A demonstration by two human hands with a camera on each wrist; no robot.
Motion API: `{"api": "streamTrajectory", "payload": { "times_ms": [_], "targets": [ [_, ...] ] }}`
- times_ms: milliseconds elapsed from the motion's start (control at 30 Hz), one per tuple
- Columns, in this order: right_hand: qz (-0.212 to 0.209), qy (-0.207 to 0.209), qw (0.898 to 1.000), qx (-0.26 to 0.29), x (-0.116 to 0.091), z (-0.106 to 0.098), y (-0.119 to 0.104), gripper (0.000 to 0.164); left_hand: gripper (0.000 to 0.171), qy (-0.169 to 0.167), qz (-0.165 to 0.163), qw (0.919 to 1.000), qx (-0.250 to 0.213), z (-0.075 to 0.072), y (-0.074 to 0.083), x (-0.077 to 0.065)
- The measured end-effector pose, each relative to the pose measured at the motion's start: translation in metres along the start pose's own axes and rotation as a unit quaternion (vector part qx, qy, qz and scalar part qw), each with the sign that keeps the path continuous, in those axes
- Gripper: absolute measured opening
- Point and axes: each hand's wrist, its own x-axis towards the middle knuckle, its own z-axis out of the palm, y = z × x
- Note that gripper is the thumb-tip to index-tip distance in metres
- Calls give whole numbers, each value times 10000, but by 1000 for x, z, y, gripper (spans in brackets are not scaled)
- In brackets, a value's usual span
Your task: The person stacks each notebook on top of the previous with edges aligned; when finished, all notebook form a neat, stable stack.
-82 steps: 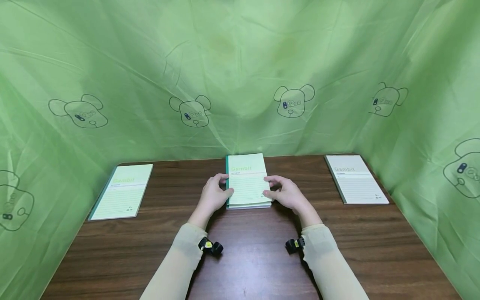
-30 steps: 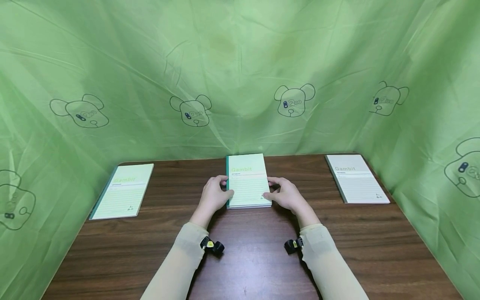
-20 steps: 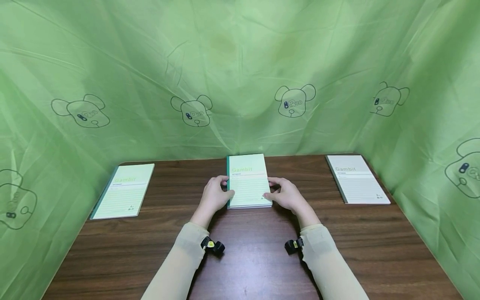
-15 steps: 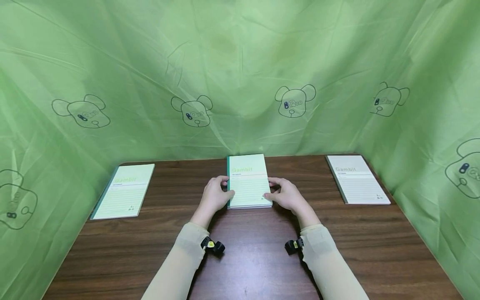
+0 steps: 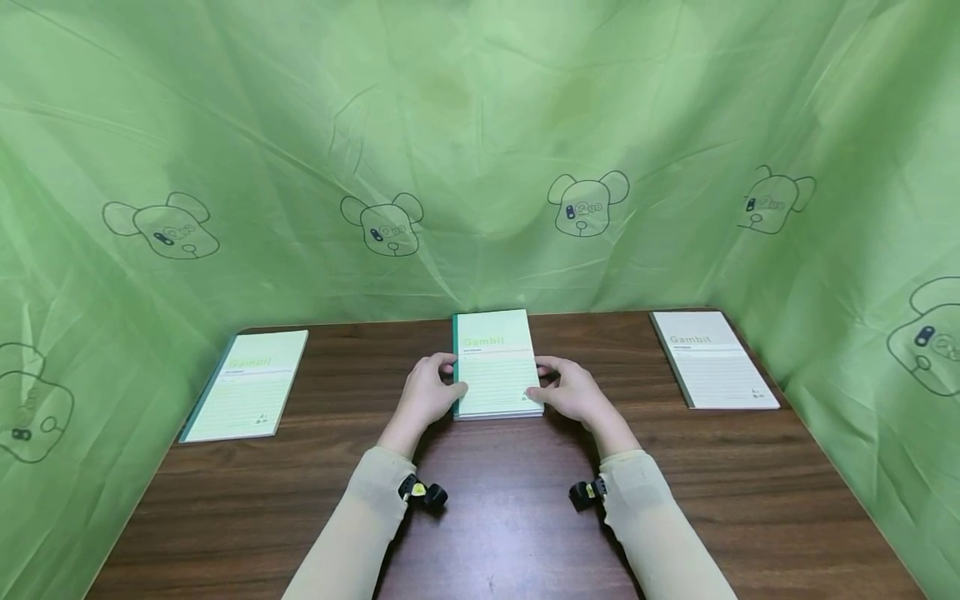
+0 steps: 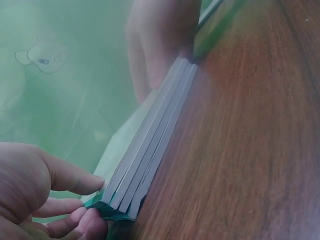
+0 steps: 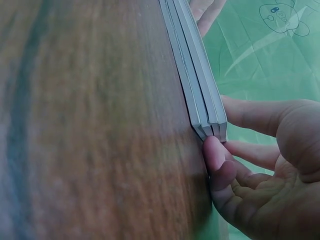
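Observation:
A stack of several Gambit notebooks [image 5: 495, 367] lies at the middle of the table's back edge, its top cover pale green with a dark green spine on the left. My left hand [image 5: 429, 390] grips the spine side, thumb on the cover's edge and fingers against the bindings. On the opposite side my right hand [image 5: 572, 390] holds the stack, thumb on the cover near the lower right corner, fingers curled against the page edges. Layered notebook edges [image 6: 150, 145] show in the left wrist view, sitting nearly flush. The right wrist view shows the same layers [image 7: 195, 70] beside my fingers.
A pale green notebook [image 5: 247, 387] lies at the table's back left, and a white notebook [image 5: 714, 360] with a grey spine at the back right. Green cloth [image 5: 480, 150] with bear-head drawings hangs behind and on both sides of the brown wooden table [image 5: 495, 517].
Since the oldest frame, the stack's front edges have come closer to flush under the top notebook. My right hand's fingers have shifted slightly at the side. Lately both hands have stayed nearly still.

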Motion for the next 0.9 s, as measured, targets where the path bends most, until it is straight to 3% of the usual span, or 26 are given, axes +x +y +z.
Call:
{"api": "streamTrajectory", "payload": {
  "times_ms": [233,400,500,633,767,900],
  "targets": [
    [-205,472,9981,-345,0,1,-9,62,53,57,46,10000,-41,-11,-3,-1],
    [-579,718,9951,-368,-10,11,-32,53,50,208,150,9996,-156,-33,-8,-8],
    [-857,576,9945,-177,-17,26,-54,48,48,368,238,9989,-142,-57,-18,-14],
    [-1217,151,9924,-29,-18,57,-82,45,47,555,270,9981,13,-101,-42,-22],
    [-1488,-391,9881,36,-10,91,-107,45,46,705,295,9971,30,-149,-76,-33],
    [-1589,-666,9850,41,-1,123,-127,41,47,1080,205,9938,190,-188,-113,-46]
  ]
}}
